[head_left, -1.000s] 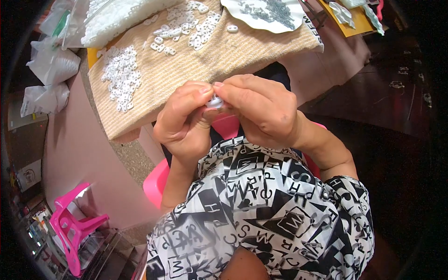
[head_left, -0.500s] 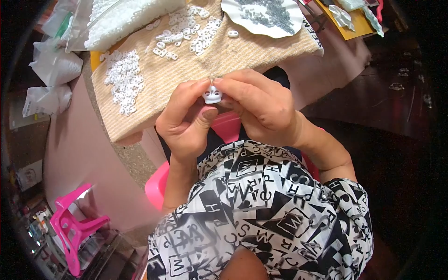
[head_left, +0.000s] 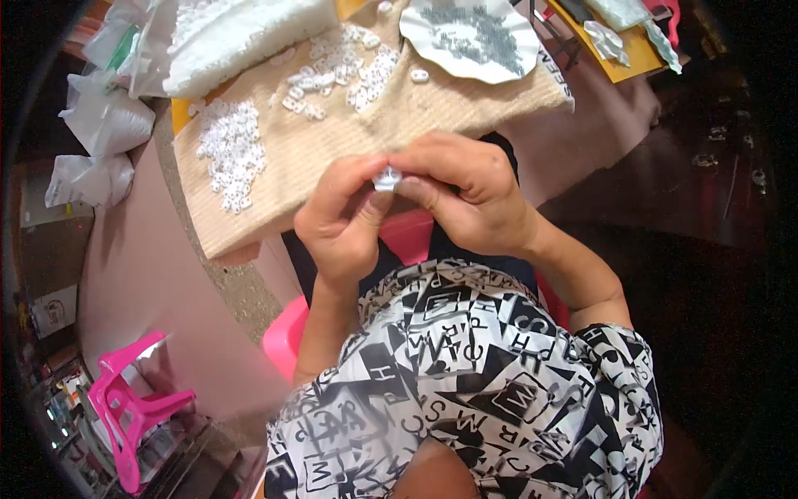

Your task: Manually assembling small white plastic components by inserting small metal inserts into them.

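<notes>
A small white plastic cord lock (head_left: pixel 386 179) is pinched between both hands at the near edge of the cloth-covered work surface. My left hand (head_left: pixel 342 218) grips it from the left with thumb and forefinger. From the right, my right hand (head_left: pixel 470 187) closes thumb and fingertips on the same piece. The fingers cover much of it, and its holes are hard to make out now. Beyond the hands, loose white two-holed pieces (head_left: pixel 230 154) lie in a pile on the left, with more white pieces (head_left: pixel 337 62) farther back.
A tan cloth (head_left: pixel 307 158) covers the work surface. At its back stand a white scalloped plate (head_left: pixel 507 71) of small dark metal parts and a clear container (head_left: pixel 249 37) heaped with white pieces. Plastic bags (head_left: pixel 108 116) are at the left; a pink stool (head_left: pixel 133 399) is lower left.
My right thumb has come up onto the near face of the cord lock, which is now tilted and more covered. The view has shifted slightly.
</notes>
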Tool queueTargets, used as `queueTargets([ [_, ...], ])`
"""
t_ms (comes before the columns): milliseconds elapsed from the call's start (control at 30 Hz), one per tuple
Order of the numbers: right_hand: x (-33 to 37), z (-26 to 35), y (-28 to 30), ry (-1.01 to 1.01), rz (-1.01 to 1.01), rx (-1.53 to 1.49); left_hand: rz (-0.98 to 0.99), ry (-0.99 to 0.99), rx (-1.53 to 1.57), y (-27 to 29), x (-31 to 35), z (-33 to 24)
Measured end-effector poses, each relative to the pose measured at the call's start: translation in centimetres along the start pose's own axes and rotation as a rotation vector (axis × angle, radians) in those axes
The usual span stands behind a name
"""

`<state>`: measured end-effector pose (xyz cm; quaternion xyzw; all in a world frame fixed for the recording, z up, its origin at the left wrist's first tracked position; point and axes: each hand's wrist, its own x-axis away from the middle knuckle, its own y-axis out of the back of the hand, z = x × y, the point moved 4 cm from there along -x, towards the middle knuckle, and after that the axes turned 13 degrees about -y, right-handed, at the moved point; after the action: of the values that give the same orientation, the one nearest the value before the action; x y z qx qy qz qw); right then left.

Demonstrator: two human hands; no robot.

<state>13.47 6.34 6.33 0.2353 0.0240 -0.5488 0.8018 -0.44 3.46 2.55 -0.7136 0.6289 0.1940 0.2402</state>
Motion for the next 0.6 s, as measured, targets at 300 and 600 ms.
queueTargets([
  [300,-2.5,-4.3,-0.6,-0.618,0.045,-0.363,0.002,-0.003,-0.029,0.1,-0.5,2.1],
  [600,-25.2,-16.0,17.5,-0.372,-0.271,0.073,0.001,-0.519,-0.730,2.0,0.9,7.0],
])
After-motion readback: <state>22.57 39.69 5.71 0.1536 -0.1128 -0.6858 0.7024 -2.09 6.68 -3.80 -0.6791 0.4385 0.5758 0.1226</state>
